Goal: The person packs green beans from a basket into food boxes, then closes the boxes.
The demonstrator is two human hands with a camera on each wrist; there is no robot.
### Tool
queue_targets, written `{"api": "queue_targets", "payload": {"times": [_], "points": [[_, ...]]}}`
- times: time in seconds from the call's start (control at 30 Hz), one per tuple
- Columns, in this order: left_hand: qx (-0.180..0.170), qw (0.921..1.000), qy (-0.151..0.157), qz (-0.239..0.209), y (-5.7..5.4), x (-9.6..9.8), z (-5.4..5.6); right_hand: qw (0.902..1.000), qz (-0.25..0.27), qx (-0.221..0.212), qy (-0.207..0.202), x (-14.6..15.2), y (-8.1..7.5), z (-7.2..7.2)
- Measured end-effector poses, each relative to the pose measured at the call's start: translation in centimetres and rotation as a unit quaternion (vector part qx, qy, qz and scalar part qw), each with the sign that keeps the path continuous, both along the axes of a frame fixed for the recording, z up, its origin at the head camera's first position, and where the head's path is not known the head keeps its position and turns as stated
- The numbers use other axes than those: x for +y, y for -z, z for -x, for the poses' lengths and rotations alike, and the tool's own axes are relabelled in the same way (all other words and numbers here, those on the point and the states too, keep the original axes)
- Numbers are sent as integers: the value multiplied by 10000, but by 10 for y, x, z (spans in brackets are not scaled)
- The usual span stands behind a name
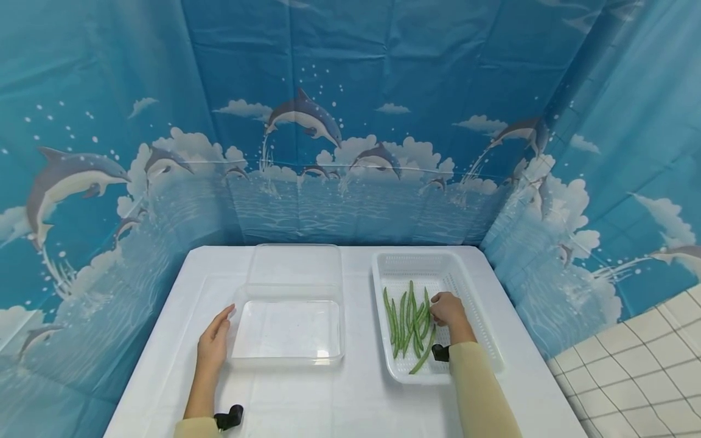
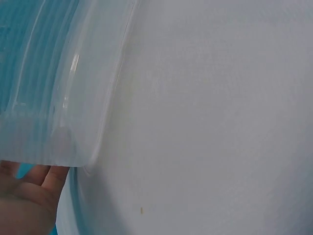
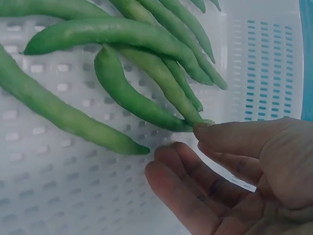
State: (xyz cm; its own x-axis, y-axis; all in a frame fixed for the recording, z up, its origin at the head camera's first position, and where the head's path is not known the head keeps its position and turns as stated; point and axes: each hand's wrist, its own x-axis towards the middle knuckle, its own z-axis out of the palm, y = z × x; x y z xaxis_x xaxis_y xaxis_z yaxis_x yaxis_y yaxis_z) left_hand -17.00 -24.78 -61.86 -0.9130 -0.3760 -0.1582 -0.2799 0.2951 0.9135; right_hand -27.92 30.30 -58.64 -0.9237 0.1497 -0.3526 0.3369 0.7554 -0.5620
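My right hand [image 1: 448, 309] reaches down into a white perforated basket [image 1: 402, 266]. Its thumb and forefinger pinch the tapered end of a green bean [image 3: 142, 105], while the other fingers curl loosely below. Several more green beans [image 1: 403, 319] lie in a loose pile along the basket's left and middle. A clear plastic container [image 1: 285, 362] with nothing in it stands left of the basket. Beside its left wall is my left hand [image 1: 213, 344], fingers extended and relaxed; in the left wrist view those fingers [image 2: 54, 178] are right at the container's edge.
Behind the container lies a flat clear rectangular piece [image 1: 296, 261], possibly its lid. Everything stands on a white-covered table [image 1: 358, 401]. Blue dolphin-print curtains [image 1: 350, 207] close in the back and both sides; white tiles [image 1: 641, 365] show at the right.
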Motion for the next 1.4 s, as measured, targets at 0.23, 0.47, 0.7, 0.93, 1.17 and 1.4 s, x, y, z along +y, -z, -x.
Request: {"api": "queue_targets", "payload": {"times": [0.23,0.47,0.7,0.93,1.17,1.4], "points": [[21,10000,43,0,0,0,0,9994,-296,64,-170,-6,5,4],[30,10000,-45,52,0,1,0,9965,-701,222,-392,-16,5,4],[106,9998,-81,128,0,1,-3,9944,-860,494,-354,-25,10,4],[220,9996,3,147,0,1,-2,9973,-487,541,-9,-23,13,7],[188,9997,-4,184,0,1,-2,9952,846,364,345,-16,4,8],[231,9995,11,197,0,1,-2,9759,2087,281,574,-27,-29,7]]}}
